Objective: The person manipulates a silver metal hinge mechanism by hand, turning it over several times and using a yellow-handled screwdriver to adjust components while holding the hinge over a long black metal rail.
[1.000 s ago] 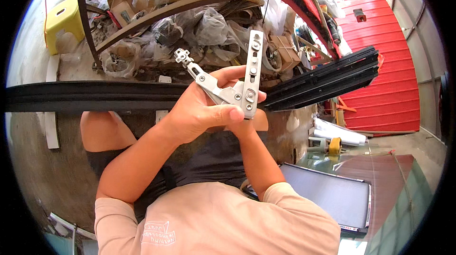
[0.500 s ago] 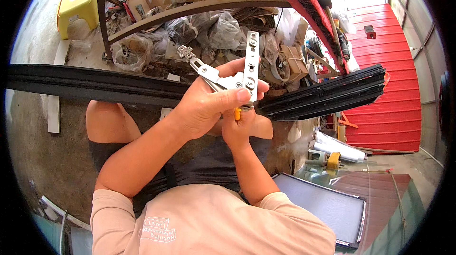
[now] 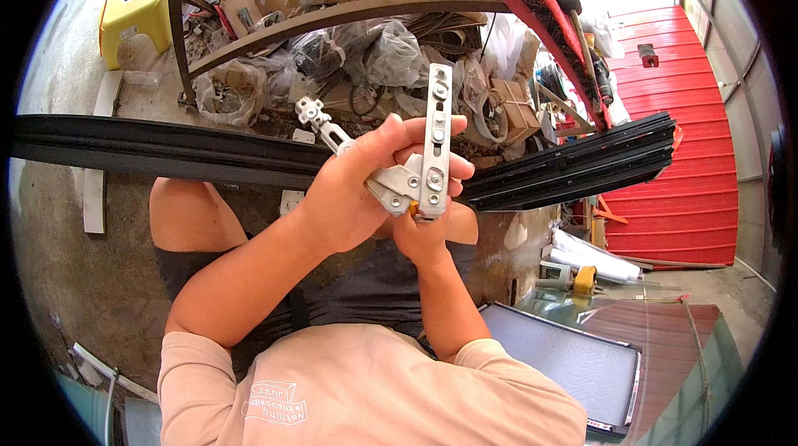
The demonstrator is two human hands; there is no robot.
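Note:
A silver metal window hinge (image 3: pixel 436 142), with a straight slotted bar and jointed arms, is held up in front of me. My left hand (image 3: pixel 341 188) is closed around its arms, fingers passing behind the bar. One thin arm with a cross-shaped end (image 3: pixel 310 111) sticks out beyond the thumb side. Close under the bar's lower end, my right hand (image 3: pixel 420 238) is closed, its fingertips hidden by the hinge. A bit of a small yellow-orange piece (image 3: pixel 413 208) shows between the hinge and my right hand; its kind cannot be made out.
Long black profiles (image 3: pixel 166 147) lie across in front of my knees, their bundled ends (image 3: pixel 573 163) to the right. Beyond are a brown metal frame (image 3: pixel 332 14), plastic bags and boxes. A yellow stool (image 3: pixel 137 18) stands far left. A framed panel (image 3: pixel 573 363) lies lower right.
The hinge has turned and dropped slightly toward me, its bar now more upright. My left thumb has moved from the bar's lower end up and away. The yellow-orange piece is now mostly covered.

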